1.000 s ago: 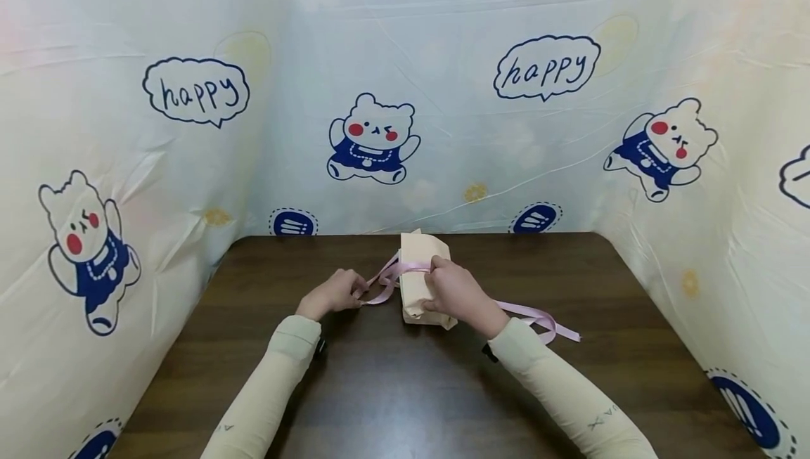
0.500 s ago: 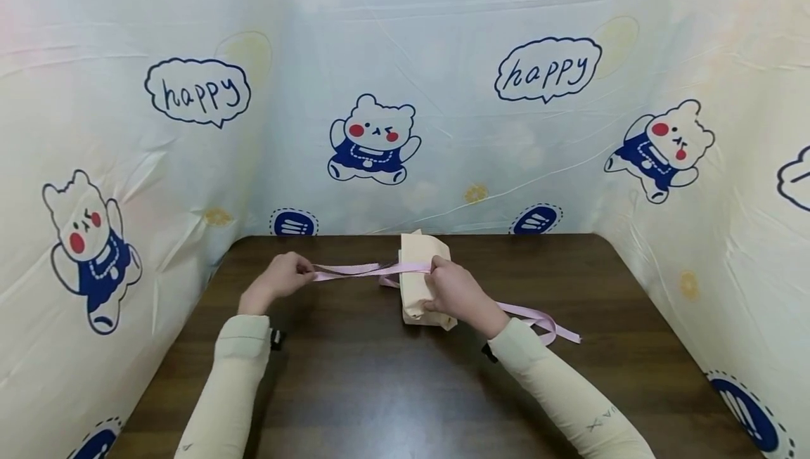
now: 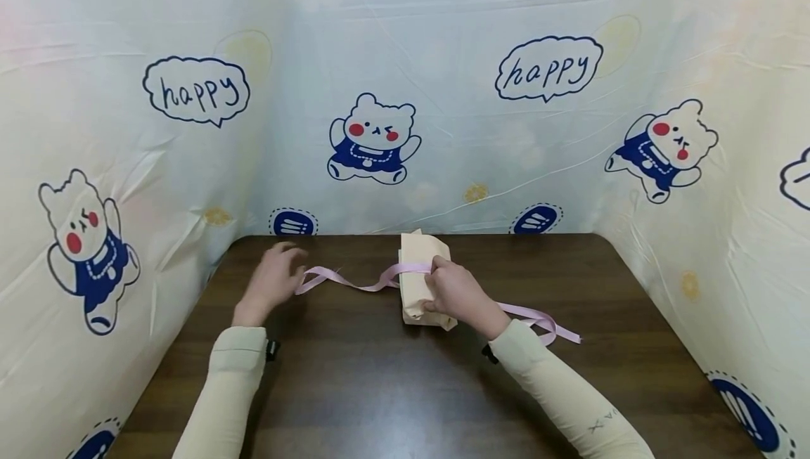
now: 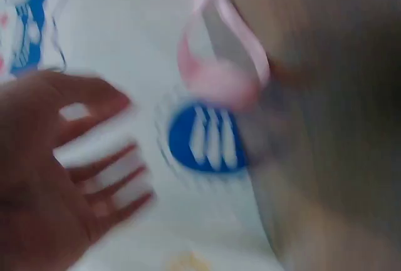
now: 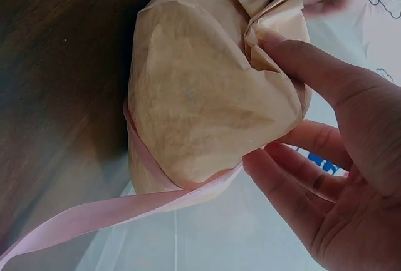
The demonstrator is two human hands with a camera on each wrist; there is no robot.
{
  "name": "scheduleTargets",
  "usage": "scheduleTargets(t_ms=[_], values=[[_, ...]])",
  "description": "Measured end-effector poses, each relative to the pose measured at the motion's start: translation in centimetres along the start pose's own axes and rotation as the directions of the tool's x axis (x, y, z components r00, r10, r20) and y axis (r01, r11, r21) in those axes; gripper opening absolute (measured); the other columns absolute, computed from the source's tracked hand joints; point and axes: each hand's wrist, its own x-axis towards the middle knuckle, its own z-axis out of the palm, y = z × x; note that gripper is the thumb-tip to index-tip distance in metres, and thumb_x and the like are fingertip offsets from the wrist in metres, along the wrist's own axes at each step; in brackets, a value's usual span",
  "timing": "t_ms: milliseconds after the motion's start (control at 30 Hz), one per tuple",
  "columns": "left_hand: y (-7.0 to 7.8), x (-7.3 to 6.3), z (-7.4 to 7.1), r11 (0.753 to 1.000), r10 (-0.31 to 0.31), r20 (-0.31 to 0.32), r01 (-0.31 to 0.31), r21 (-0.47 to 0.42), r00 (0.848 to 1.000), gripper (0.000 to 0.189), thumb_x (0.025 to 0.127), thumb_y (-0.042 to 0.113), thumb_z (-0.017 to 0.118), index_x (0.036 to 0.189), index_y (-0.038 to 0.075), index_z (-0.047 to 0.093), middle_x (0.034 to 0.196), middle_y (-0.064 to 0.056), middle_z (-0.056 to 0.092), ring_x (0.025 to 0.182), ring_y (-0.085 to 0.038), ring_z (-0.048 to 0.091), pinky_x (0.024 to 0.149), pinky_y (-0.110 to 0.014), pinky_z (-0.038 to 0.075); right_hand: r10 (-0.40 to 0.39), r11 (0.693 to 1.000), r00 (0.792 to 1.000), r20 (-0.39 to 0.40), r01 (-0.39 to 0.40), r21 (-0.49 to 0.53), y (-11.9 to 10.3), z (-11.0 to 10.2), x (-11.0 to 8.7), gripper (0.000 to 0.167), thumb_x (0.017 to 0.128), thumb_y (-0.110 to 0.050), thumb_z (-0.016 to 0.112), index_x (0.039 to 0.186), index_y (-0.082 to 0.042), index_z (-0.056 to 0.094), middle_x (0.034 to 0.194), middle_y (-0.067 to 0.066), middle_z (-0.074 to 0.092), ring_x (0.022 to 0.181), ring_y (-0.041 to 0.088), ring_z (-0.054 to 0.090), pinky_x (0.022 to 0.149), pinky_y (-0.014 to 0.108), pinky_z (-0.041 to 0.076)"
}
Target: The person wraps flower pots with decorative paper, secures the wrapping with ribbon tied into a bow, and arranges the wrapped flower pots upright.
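Observation:
A package wrapped in light brown paper stands on the brown table, with a pink ribbon running around it. My right hand holds the package, its thumb on the folded paper end and its fingertips by the ribbon band. Left of the package, my left hand is just beyond the loose ribbon end. Its fingers are spread and hold nothing in the left wrist view, where that hand is blurred and apart from the dangling ribbon.
Another ribbon tail lies to the right of the package, partly behind my right wrist. The wooden table ends against a pale printed cloth, which encloses its back and sides.
My left hand drew the ribbon out to the left, then let go of it. The ribbon has dropped into a wavy line. My right hand keeps its place on the package.

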Motion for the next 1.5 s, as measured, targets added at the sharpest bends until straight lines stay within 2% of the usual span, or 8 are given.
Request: scheduleTargets(t_ms=[133,233,467,667,800,900,1100,1500], values=[[5.1,1.2,2.8,0.951,0.231,0.022,-0.221,-0.217,0.973,0.032,0.091,0.010,0.073,0.121,0.000,0.069,0.131,-0.022,0.063,0.124,-0.038,0.058,0.106,-0.055,0.044,-0.001,1.000,1.000,-0.007,0.001,0.006,0.1,0.2,-0.2,0.039,0.070,-0.040,0.094,0.080,-0.010,0.071,0.093,0.005,0.057,0.069,0.013,0.053,0.064,0.031,0.053],[9.0,1.4,4.7,0.913,0.303,0.064,-0.271,-0.304,0.951,0.040,0.091,0.018,0.077,0.127,0.003,0.068,0.136,-0.017,0.062,0.127,-0.033,0.059,0.107,-0.051,0.046,0.002,1.000,1.000,-0.010,-0.002,0.018,0.1,0.4,-0.3,0.039,0.071,-0.040,0.094,0.084,-0.010,0.072,0.094,0.005,0.057,0.070,0.013,0.053,0.065,0.031,0.053],[14.4,1.7,8.4,0.901,0.398,0.218,-0.335,-0.275,0.891,0.071,0.092,0.038,0.076,0.148,0.003,0.051,0.159,-0.019,0.040,0.144,-0.034,0.042,0.112,-0.047,0.042,0.011,1.000,1.000,-0.023,-0.011,0.023,0.3,0.6,-0.6,0.039,0.076,-0.042,0.090,0.093,-0.011,0.074,0.097,0.004,0.060,0.075,0.013,0.058,0.067,0.032,0.054],[15.1,1.8,9.9,0.897,0.386,0.242,-0.301,-0.323,0.890,0.076,0.091,0.045,0.075,0.152,0.008,0.046,0.159,-0.019,0.039,0.143,-0.036,0.043,0.111,-0.052,0.042,-0.083,0.983,0.997,0.005,0.081,0.166,1.7,0.0,-1.3,0.038,0.082,-0.034,0.086,0.108,-0.009,0.074,0.112,0.007,0.063,0.091,0.016,0.063,0.076,0.031,0.056],[15.0,2.0,10.3,0.887,0.402,0.214,-0.320,-0.333,0.890,0.074,0.091,0.046,0.075,0.149,0.007,0.051,0.156,-0.021,0.043,0.139,-0.036,0.049,0.111,-0.053,0.042,-0.113,0.885,0.991,0.066,0.070,0.461,3.8,-0.5,-1.9,0.039,0.089,-0.014,0.076,0.126,-0.001,0.070,0.133,0.015,0.062,0.108,0.021,0.065,0.082,0.036,0.059],[15.1,2.1,10.5,0.890,0.401,0.194,-0.331,-0.315,0.895,0.072,0.090,0.044,0.077,0.147,0.005,0.053,0.153,-0.022,0.047,0.134,-0.035,0.054,0.108,-0.051,0.045,-0.051,0.812,0.998,0.021,0.029,0.583,5.0,-0.3,-2.2,0.034,0.091,-0.002,0.069,0.125,0.003,0.070,0.133,0.019,0.064,0.112,0.029,0.066,0.083,0.047,0.059],[15.4,2.0,10.6,0.909,0.371,0.205,-0.308,-0.280,0.906,0.072,0.088,0.043,0.079,0.144,0.005,0.055,0.151,-0.020,0.050,0.131,-0.034,0.057,0.106,-0.050,0.047,0.164,0.848,0.985,-0.058,-0.111,0.518,6.4,1.5,-2.4,0.025,0.092,-0.005,0.073,0.116,0.003,0.073,0.109,0.016,0.073,0.096,0.027,0.070,0.081,0.044,0.059],[15.8,1.8,10.4,0.925,0.360,0.190,-0.323,-0.199,0.914,0.072,0.087,0.047,0.079,0.142,0.006,0.059,0.149,-0.021,0.052,0.130,-0.036,0.058,0.104,-0.049,0.049,0.248,0.837,0.969,-0.012,-0.208,0.506,8.1,1.3,-3.1,0.010,0.094,-0.012,0.074,0.096,-0.006,0.081,0.084,0.011,0.075,0.064,0.013,0.056,0.058,0.027,0.049]])
